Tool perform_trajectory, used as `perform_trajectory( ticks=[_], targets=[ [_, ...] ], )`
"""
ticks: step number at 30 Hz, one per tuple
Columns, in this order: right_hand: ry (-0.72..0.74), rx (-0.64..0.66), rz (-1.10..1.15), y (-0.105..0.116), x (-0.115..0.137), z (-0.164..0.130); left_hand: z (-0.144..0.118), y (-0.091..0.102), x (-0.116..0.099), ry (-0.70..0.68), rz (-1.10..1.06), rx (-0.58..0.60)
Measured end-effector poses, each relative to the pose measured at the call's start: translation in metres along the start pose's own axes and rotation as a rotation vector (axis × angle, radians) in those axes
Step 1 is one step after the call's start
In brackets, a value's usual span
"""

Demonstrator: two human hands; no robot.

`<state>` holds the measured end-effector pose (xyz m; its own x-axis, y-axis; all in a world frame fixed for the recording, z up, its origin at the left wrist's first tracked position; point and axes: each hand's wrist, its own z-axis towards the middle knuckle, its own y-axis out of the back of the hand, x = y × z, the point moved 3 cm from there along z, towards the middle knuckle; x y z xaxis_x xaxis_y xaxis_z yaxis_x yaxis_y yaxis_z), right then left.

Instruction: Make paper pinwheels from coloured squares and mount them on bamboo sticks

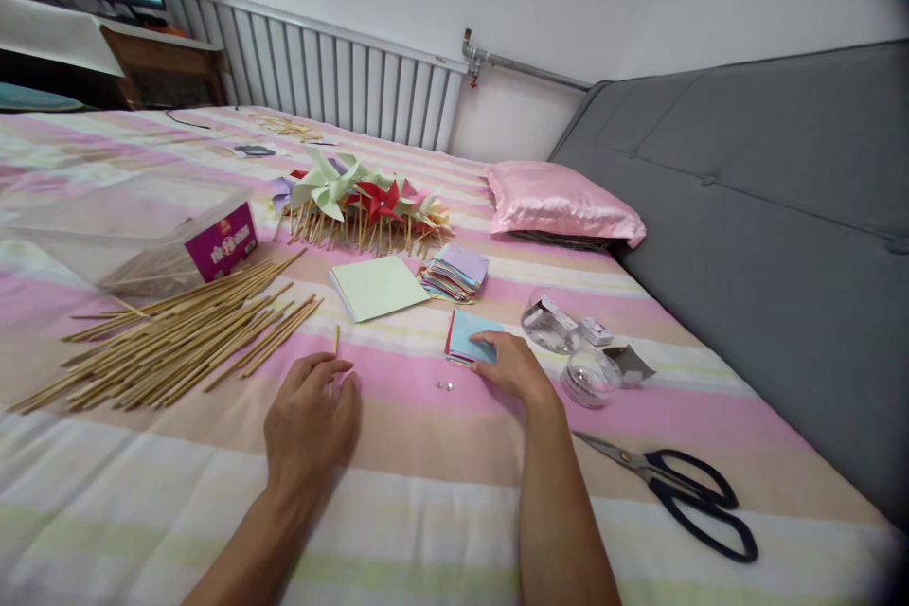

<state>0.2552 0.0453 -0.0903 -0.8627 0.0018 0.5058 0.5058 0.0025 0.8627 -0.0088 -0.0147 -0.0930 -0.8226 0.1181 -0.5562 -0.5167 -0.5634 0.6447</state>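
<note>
My left hand (pixel 309 412) is closed around a thin wooden stick (pixel 336 339), whose upper end pokes out above the fingers. A small stack of square paper sheets (pixel 470 333), blue on top with red at its edge, lies in front of my right hand (pixel 512 367). The fingers of that hand grip the stack's right edge, and they hide part of it. Two tiny shiny pieces (pixel 444 386) rest on the bedspread between my hands. Left of my left hand, many loose wooden sticks (pixel 185 341) lie in a fanned pile.
Paper pinwheels on sticks (pixel 359 199) lie grouped ahead, behind pale green sheets (pixel 380 287) and a coloured paper stack (pixel 454 273). A clear plastic box (pixel 156 218) stands left. Round clear containers (pixel 589 377) and black-handled scissors (pixel 682 488) lie right, near a grey headboard (pixel 753 180).
</note>
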Motion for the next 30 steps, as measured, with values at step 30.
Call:
perform_trajectory(
  ticks=[30],
  targets=[
    [-0.001,-0.065,0.019,-0.001,-0.01,0.007,-0.01,-0.005,-0.022,0.01,-0.383,0.086]
  ],
)
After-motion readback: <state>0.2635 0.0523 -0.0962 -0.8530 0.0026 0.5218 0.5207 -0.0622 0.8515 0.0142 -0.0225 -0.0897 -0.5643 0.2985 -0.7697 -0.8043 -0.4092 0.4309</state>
